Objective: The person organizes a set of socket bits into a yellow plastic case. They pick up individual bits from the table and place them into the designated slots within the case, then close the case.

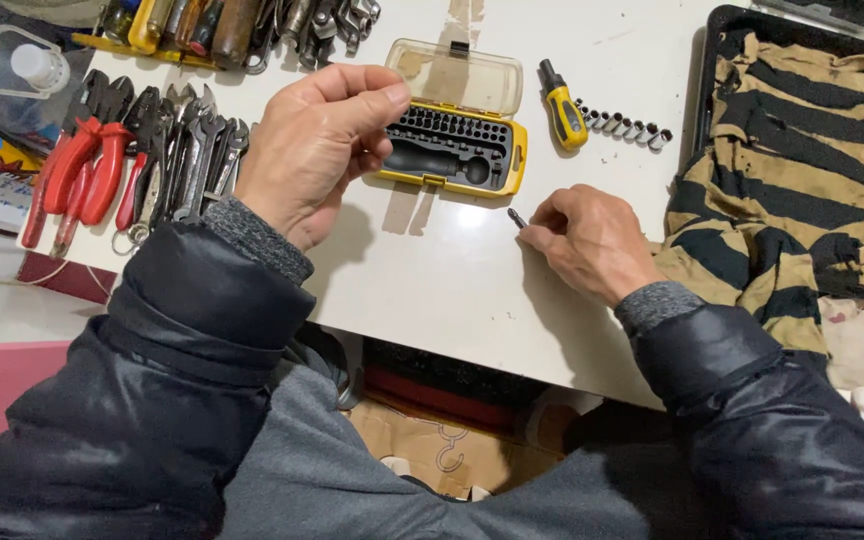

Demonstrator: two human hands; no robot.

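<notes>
Head cam view, looking straight down at a white bench (452, 290) with both hands out over it. My read on the step: bits are being sorted between the bench top and the yellow plastic bit case with the clear flip lid (457, 140), which sits open near the middle of the bench toward the far edge.

Right hand (592, 240) is curled narrow, fingertips pinched on a small dark metal screwdriver bit (517, 217) whose tip pokes out to the left, just above the bench surface. Left hand (317, 150) is loosely cupped, thumb stretched out so it touches the near left corner of the case lid; can't tell if anything is inside the palm.

What the next move calls for, I'd guess: lining that little bit up with one narrow slot in the black tray of the case, so a steady case and a fine pinch matter.

Around it: a stubby yellow-and-black screwdriver handle (562, 105) just right of the case, then a row of small silver sockets (624, 126). Red-handled pliers (87, 165) and steel spanners (202, 155) lie along the left edge. A striped tan-and-black cloth (792, 180) fills a black tray at the right edge. Below the near edge there's cardboard (432, 445) and a pale floor; not much else of the room shows.
</notes>
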